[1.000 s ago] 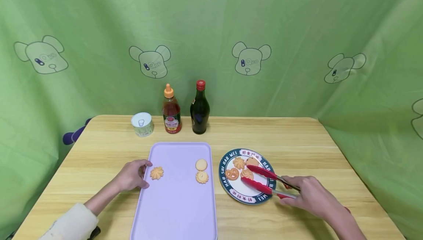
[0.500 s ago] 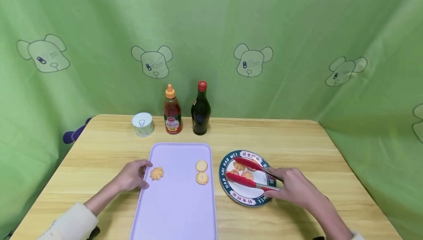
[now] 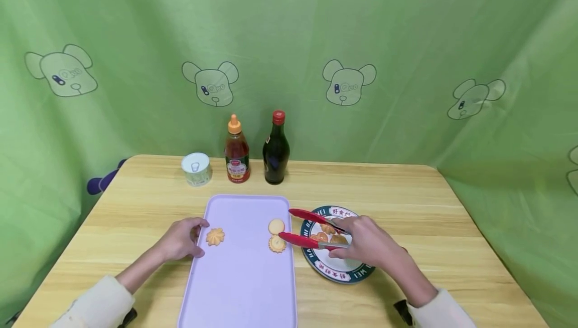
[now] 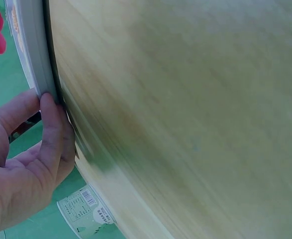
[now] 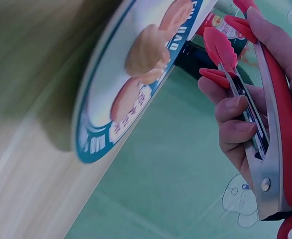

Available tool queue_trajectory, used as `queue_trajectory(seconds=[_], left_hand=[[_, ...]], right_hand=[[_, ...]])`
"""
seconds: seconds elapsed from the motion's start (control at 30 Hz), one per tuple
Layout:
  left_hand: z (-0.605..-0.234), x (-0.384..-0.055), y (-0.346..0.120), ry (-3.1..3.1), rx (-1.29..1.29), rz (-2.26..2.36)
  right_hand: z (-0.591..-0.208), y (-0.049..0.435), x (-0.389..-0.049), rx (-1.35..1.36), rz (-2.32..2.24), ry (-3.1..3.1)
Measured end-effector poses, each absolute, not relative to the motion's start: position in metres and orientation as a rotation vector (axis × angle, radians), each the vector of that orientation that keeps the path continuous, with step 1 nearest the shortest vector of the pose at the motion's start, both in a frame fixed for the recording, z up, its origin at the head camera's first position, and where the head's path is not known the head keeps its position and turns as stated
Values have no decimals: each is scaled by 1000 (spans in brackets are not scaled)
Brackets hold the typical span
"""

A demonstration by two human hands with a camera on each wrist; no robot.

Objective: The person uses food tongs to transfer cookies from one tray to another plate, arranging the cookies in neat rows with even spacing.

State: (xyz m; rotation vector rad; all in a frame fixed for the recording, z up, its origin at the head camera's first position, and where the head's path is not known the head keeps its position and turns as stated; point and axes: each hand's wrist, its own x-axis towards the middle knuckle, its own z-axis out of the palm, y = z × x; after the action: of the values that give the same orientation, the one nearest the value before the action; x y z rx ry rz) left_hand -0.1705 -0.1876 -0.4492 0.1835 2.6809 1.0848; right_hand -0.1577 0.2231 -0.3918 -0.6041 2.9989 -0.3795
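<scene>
My left hand [image 3: 180,240] pinches the left rim of a lilac tray [image 3: 244,288]; the left wrist view shows thumb and fingers at that rim. On the tray lie a flower-shaped cookie [image 3: 215,236] at left, and a plain round cookie [image 3: 276,226] above a scalloped cookie [image 3: 277,243] at right. My right hand [image 3: 368,240] grips red-tipped metal tongs [image 5: 275,149], their arms spread with nothing between the tips. The tips reach over the tray's right edge, the lower one overlapping the scalloped cookie in the head view. Under the tongs, a green-rimmed plate [image 3: 334,274] holds several cookies, partly hidden.
Along the back of the wooden table [image 3: 451,248] stand a pale green can [image 3: 196,170], a red sauce bottle with an orange cap [image 3: 237,157] and a dark bottle with a red cap [image 3: 276,155]. A green curtain [image 3: 289,27] hangs behind.
My right hand has moved the tongs left, from above the plate's cookies to the tray's right edge, their arms staying spread. The left hand has kept its hold on the rim.
</scene>
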Motion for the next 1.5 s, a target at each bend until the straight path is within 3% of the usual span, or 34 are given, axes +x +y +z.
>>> queue_trajectory(seconds=[1.5], left_hand=[[-450,-171,-187,2691,179,1080]], right_hand=[[-391,191,-149,-729,-333,2859]])
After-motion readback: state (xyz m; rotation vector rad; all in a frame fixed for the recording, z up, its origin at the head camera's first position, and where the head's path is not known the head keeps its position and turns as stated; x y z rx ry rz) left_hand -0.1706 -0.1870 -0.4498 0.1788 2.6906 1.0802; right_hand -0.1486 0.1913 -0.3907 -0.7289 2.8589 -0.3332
